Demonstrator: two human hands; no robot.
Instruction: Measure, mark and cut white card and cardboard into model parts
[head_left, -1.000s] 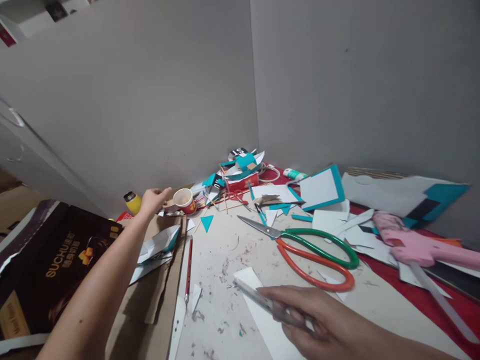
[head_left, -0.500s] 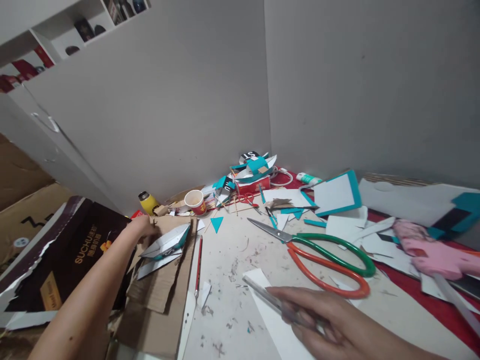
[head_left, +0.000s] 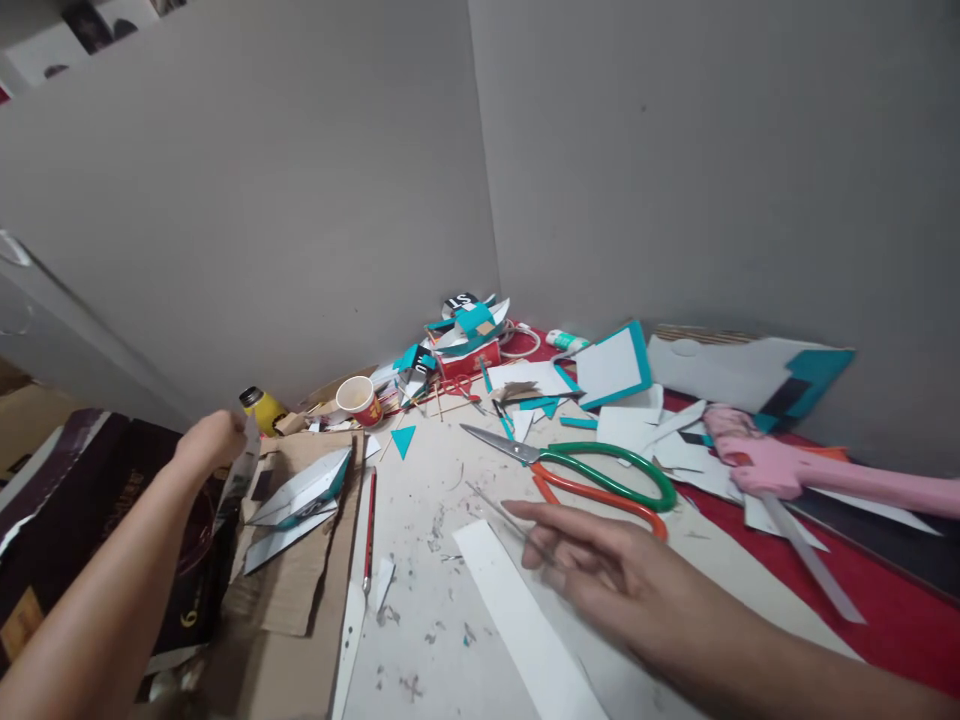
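Observation:
My left hand (head_left: 214, 442) is at the left, over the edge of a dark printed box (head_left: 82, 520). Its fingers are closed on a greyish-white paper scrap (head_left: 241, 468) that hangs down beside a folded paper boat (head_left: 304, 490) on brown cardboard. In my right hand (head_left: 600, 560) is a thin, grey, metal-looking tool (head_left: 495, 507), slightly blurred, its tip pointing up and left. Below that tool lies a white paper strip (head_left: 510, 620), flat on the table. Large scissors (head_left: 555, 460) with green and orange handles rest just beyond my right hand.
A red pencil (head_left: 370, 530) lies along the cardboard. Farther back are a paper cup (head_left: 360, 400), a yellow bottle (head_left: 262, 410), a blue triangle (head_left: 403, 441) and a blue-and-white paper model (head_left: 472, 325). A pink glue gun (head_left: 780, 465) and paper scraps are at the right.
My left hand has lifted away from the cardboard with the paper scrap now showing in it. My right hand's tool has turned edge-on and sits above the strip. The view has swung right.

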